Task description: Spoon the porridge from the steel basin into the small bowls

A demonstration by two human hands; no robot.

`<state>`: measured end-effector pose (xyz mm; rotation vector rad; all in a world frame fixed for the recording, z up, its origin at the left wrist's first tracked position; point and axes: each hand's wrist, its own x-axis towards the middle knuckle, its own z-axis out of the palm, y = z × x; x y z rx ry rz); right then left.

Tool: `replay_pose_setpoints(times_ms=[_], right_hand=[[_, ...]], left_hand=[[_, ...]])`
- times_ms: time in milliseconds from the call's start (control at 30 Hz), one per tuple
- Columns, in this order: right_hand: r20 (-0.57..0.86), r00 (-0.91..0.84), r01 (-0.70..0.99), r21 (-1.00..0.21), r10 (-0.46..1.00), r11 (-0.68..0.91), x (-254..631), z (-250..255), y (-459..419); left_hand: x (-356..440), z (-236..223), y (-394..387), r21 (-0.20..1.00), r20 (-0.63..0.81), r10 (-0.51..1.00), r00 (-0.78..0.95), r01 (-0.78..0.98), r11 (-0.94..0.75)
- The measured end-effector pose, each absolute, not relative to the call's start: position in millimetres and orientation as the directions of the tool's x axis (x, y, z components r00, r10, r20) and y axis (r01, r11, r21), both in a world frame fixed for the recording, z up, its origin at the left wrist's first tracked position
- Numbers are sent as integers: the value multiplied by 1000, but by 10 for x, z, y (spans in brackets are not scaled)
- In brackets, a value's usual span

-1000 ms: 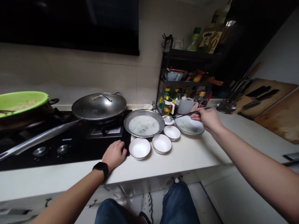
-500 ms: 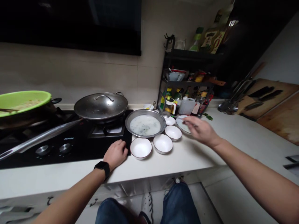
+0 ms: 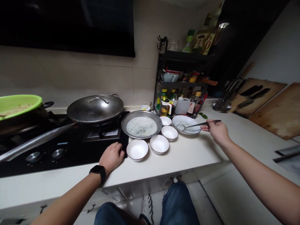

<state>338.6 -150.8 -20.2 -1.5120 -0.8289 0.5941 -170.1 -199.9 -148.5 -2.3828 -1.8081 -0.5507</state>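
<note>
My right hand (image 3: 217, 130) grips the dark handle of a metal ladle (image 3: 195, 125). The ladle's head dips into thin whitish liquid in a patterned wide bowl (image 3: 174, 120). Left of that bowl stands a round metal basin (image 3: 124, 128) of white, soupy liquid with dark green bits. Small white bowls, a front one (image 3: 137, 150), a middle one (image 3: 159, 144) and others behind, curve around the basin's front and right; no food shows in them. My left hand (image 3: 112, 157), a black watch on its wrist, rests with curled fingers at the cooktop's front right corner, holding nothing visible.
A lidded wok (image 3: 95, 109) sits on the black cooktop (image 3: 77, 147); a long metal handle (image 3: 37, 143) crosses it. A green basket (image 3: 21, 101) is at far left. Behind the bowls, a black rack (image 3: 185, 56) holds bottles. Knives and cutting boards (image 3: 272, 109) stand right.
My right hand has moved right and the ladle's head now rests in the patterned bowl. My left hand stays by the cooktop corner; the whole view has shifted slightly.
</note>
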Motion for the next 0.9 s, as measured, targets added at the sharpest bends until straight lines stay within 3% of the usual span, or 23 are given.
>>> replay_pose_setpoints(times_ms=[133,600,900], right_hand=[[-59,681,-35,-998,730,-48,3377,-128,-1492],[78,574,97,-995,815,26,2911,454,-1275],[14,367,94,-995,930,-22,2075,69,-1030]], left_hand=[[-1705,-1487,-1998,138,341,912,226,948,-287],[-1691,-1485,-1995,140,332,916,225,949,-284],[-1677,-1468,-2004,142,321,923,213,952,-269]])
